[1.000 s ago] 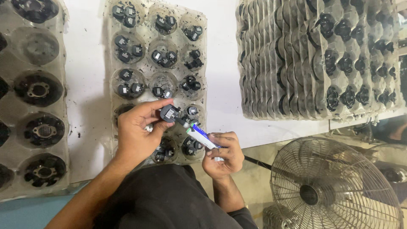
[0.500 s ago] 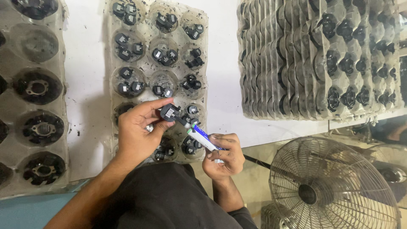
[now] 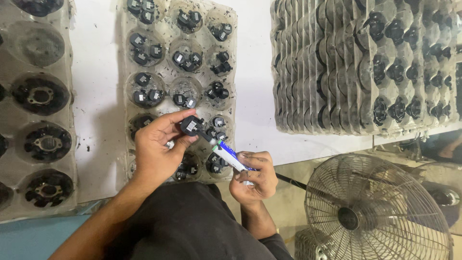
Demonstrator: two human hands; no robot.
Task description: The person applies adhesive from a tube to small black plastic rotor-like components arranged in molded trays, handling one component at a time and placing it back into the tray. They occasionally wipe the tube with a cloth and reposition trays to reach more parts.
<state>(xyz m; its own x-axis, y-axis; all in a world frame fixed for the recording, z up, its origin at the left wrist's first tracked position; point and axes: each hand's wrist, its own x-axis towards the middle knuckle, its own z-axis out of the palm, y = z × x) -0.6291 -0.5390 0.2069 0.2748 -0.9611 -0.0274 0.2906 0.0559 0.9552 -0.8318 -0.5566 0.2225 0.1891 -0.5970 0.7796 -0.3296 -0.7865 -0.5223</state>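
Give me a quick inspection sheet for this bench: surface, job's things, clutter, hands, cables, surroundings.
Surface: white table, speckled with dark bits.
Job's things: small black part and a small white-and-blue tube, nozzle tip at the part; clear blister tray of similar black parts beneath.
Clutter: tray of larger black round parts at the left; stack of filled trays at the right.
Hands: left hand pinches the part; right hand grips the tube.
Cables: dark cable below the table edge.
Surroundings: wire-guard fan at lower right.
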